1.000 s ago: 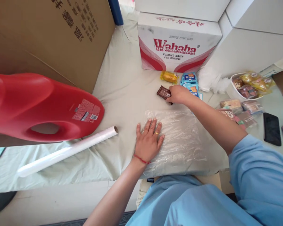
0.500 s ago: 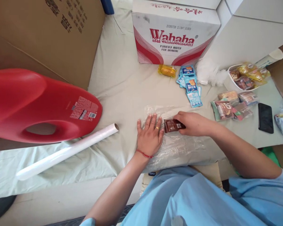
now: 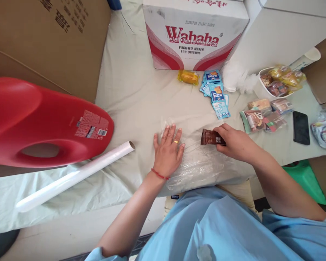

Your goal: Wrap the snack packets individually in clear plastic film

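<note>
From the head view, the left hand [image 3: 167, 152] lies flat at the centre of the frame, fingers spread and its grip released, pressing a sheet of clear plastic wrap [image 3: 203, 163] onto the desk [image 3: 141, 105]. Just right of centre, the right hand [image 3: 233, 141] pinches a brown snack packet [image 3: 210, 137] (held over the wrap's upper edge). Blue sachets [image 3: 216, 94] lie above it, and a white roll [image 3: 73, 177] sits at lower left.

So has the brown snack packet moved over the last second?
Yes. The brown snack packet came from beside the blue sachets down onto the plastic sheet, held in the right hand.
</note>
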### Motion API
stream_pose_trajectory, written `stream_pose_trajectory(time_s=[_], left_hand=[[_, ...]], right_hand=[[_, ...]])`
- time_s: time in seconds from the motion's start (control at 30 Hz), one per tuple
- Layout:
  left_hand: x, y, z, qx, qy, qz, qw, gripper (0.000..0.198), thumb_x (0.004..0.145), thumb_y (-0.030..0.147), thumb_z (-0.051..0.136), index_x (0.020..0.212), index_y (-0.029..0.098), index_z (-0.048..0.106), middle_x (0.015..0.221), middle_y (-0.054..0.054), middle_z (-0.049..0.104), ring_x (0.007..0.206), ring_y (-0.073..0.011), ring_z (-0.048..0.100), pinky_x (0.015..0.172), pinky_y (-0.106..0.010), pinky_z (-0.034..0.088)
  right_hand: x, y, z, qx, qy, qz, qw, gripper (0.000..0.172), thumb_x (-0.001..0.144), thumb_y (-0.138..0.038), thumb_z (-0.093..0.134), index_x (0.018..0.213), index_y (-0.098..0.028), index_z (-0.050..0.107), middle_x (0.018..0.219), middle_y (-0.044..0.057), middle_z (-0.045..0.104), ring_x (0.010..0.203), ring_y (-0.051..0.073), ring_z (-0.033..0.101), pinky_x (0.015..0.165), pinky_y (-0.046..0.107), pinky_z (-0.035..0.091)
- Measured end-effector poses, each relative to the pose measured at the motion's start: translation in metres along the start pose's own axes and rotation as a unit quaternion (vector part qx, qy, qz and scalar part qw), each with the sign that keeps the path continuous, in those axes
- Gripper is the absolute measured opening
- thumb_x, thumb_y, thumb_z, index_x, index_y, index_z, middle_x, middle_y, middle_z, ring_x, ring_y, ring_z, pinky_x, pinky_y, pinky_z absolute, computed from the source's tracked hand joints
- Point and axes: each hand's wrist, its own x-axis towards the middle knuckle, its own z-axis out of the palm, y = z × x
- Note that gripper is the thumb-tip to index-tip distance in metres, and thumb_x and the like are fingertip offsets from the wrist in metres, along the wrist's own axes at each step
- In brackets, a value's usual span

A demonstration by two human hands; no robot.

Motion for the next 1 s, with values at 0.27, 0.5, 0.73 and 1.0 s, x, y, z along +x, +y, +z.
stream_pose_trajectory(time_s=[0.27, 0.5, 0.73, 1.0], left_hand=[[0.005, -0.01, 0.01, 0.026, 0.0, 0.004, 1.0, 0.055, 0.108, 0.038, 0.034, 0.161, 0.027, 0.045, 0.171, -0.011, 0.036, 0.16, -0.0305, 0.034, 0.129, -0.073, 0.01], [0.003, -0.012, 0.009, 0.024, -0.002, 0.011, 1.0, 0.055, 0.108, 0.035, 0.034, 0.161, 0.025, 0.044, 0.172, -0.01, 0.036, 0.161, -0.0298, 0.033, 0.129, -0.073, 0.01], [0.004, -0.01, 0.01, 0.027, 0.004, 0.005, 1.0, 0.054, 0.11, 0.04, 0.029, 0.16, 0.025, 0.045, 0.171, -0.009, 0.037, 0.16, -0.029, 0.033, 0.129, -0.072, 0.009], [0.004, -0.008, 0.007, 0.012, -0.006, -0.006, 1.0, 0.054, 0.11, 0.038, 0.03, 0.16, 0.027, 0.046, 0.172, -0.008, 0.036, 0.161, -0.0294, 0.032, 0.13, -0.071, 0.008]], right_hand=[[0.022, -0.053, 0.005, -0.009, -0.018, -0.092, 0.996, 0.046, 0.094, -0.027, 0.057, 0.139, -0.019, 0.058, 0.137, 0.017, 0.062, 0.098, 0.031, 0.073, 0.073, 0.037, 0.051], [0.023, -0.053, 0.013, 0.009, 0.0, -0.096, 0.995, 0.053, 0.096, -0.038, 0.061, 0.146, -0.021, 0.054, 0.145, 0.015, 0.059, 0.106, 0.032, 0.073, 0.076, 0.037, 0.053], [0.019, -0.048, 0.014, -0.019, 0.006, -0.105, 0.994, 0.047, 0.095, -0.027, 0.058, 0.142, -0.02, 0.057, 0.14, 0.015, 0.061, 0.099, 0.029, 0.073, 0.073, 0.035, 0.051], [0.03, -0.041, 0.017, 0.001, 0.027, -0.141, 0.99, 0.047, 0.096, -0.025, 0.059, 0.142, -0.021, 0.057, 0.138, 0.014, 0.06, 0.098, 0.028, 0.072, 0.076, 0.034, 0.051]])
